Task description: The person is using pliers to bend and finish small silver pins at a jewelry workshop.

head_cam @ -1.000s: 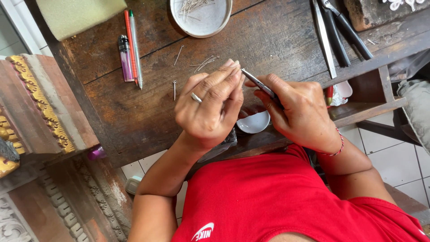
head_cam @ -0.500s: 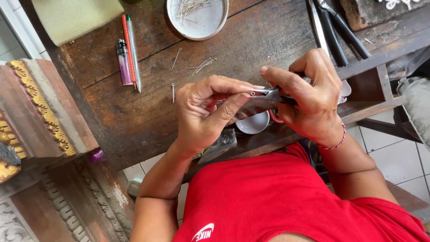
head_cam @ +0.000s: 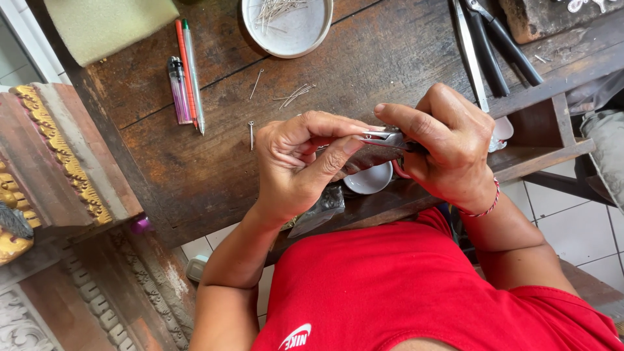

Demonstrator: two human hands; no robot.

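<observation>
My right hand [head_cam: 448, 146] is closed around a small pair of metal pliers [head_cam: 383, 138] whose jaws point left. My left hand [head_cam: 302, 162] pinches something tiny at the jaw tips between thumb and forefinger; the piece itself is too small to make out. Both hands hover above the front edge of a dark wooden workbench [head_cam: 214, 156]. A small white dish [head_cam: 369, 179] sits just under them. Loose thin wire pins [head_cam: 294, 95] lie on the wood beyond my left hand.
A round white bowl [head_cam: 292, 36] with several pins stands at the back. Two pens and a purple lighter [head_cam: 184, 81] lie at left, beside a green sponge [head_cam: 107, 26]. Black-handled shears [head_cam: 494, 45] rest at right. Carved gilded wood [head_cam: 45, 149] leans at far left.
My right hand has turned over from a flat, low hold to a raised grip on the pliers. My left hand has curled into a pinch at the jaw tips.
</observation>
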